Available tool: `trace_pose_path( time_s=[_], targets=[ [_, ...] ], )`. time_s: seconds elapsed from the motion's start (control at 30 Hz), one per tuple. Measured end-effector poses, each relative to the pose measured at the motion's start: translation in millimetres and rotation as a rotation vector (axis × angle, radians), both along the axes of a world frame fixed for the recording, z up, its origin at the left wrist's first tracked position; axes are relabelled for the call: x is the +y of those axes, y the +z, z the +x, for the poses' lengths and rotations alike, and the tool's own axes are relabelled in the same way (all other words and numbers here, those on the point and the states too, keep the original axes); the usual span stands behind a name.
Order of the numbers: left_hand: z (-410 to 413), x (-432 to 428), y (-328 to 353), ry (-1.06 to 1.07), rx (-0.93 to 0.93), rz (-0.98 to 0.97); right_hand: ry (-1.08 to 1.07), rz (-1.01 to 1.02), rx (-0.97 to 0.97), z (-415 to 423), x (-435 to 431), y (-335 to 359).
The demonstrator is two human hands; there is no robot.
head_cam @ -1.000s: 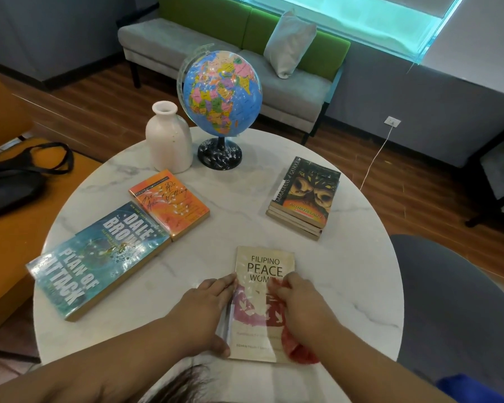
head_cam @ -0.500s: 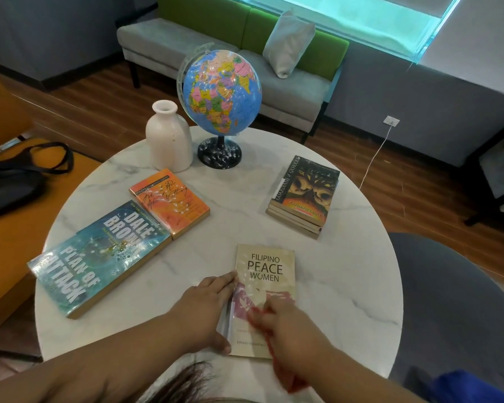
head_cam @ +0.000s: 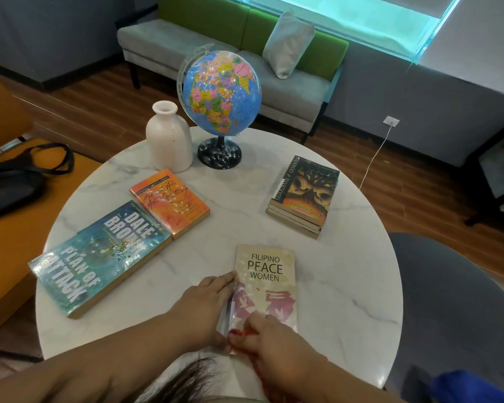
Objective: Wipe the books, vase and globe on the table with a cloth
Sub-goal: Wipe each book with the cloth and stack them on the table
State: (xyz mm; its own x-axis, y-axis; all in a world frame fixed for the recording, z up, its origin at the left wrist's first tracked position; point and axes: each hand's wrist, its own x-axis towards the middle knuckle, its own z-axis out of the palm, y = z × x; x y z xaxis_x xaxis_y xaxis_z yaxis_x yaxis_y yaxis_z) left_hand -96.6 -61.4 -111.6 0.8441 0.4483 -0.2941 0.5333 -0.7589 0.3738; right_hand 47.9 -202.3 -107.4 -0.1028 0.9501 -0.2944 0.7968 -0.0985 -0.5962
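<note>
Near the surface [head_cam: 346, 286] edge, the right grip [head_cam: 277, 341] holds a red cloth [head_cam: 239, 333] on the low end of a cream book [head_cam: 266, 274]. The left grip [head_cam: 204, 303], fingers straight, presses its left side. Farther lie a teal book [head_cam: 99, 257], a stack [head_cam: 304, 196], then the vase [head_cam: 169, 141] and globe [head_cam: 221, 93].

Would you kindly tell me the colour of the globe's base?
The globe's base is black with white speckles; head view.

It looked like a lounge or sitting room: a grey sofa [head_cam: 169, 45] with green backrest and a cushion [head_cam: 288, 45] stood beneath a window [head_cam: 346, 16], on wood flooring [head_cam: 93, 117], and a round marble desk [head_cam: 346, 286] carried books [head_cam: 303, 196] and a globe [head_cam: 221, 91].
</note>
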Motion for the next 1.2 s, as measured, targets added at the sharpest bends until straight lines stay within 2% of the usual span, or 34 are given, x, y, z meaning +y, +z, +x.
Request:
trace_pose_path(
  time_s=[0.07,0.17,0.23,0.27,0.33,0.37,0.47,0.57,0.67,0.77,0.83,0.9,0.97,1.03,1.1,1.2],
  targets=[
    [0,1,0,-0.002,0.000,-0.013,-0.102,0.112,0.016,6,8,4],
    [0,1,-1,0.004,-0.003,-0.021,-0.326,0.142,-0.104,20,25,7],
    [-1,1,-1,0.008,-0.007,-0.022,-0.245,0.107,-0.136,15,23,1],
    [-1,1,-1,0.007,-0.010,-0.020,-0.159,0.074,-0.126,11,19,-5],
    [0,1,-2,0.004,-0.014,-0.018,0.115,0.017,-0.258,6,11,-12],
    [0,1,-2,0.006,-0.014,-0.019,0.177,0.036,-0.286,7,10,-16],
    [0,2,-2,0.004,-0.017,-0.019,0.040,0.143,-0.194,11,19,-12],
    [0,1,-1,0.005,-0.020,-0.015,-0.077,0.182,-0.217,21,26,-8],
    [-1,1,-2,0.002,-0.009,-0.015,0.042,0.022,-0.280,12,26,-7],
    [0,2,-3,-0.003,-0.008,-0.006,0.193,0.014,-0.248,13,19,-18],
    [0,2,-3,-0.008,-0.005,-0.007,0.141,0.067,-0.202,16,25,-13],
    [0,2,-3,-0.009,-0.003,-0.012,0.002,0.171,-0.192,23,29,-8],
    [0,2,-3,-0.009,-0.004,-0.010,-0.033,0.171,-0.194,20,29,-8],
    [0,2,-3,-0.008,-0.002,-0.003,0.090,0.133,-0.261,11,23,-13],
    [0,2,-4,-0.002,-0.004,-0.001,0.183,0.061,-0.235,6,14,-15],
    [0,2,-4,-0.003,-0.001,-0.012,0.104,0.141,-0.186,27,10,-17]
  ],
)
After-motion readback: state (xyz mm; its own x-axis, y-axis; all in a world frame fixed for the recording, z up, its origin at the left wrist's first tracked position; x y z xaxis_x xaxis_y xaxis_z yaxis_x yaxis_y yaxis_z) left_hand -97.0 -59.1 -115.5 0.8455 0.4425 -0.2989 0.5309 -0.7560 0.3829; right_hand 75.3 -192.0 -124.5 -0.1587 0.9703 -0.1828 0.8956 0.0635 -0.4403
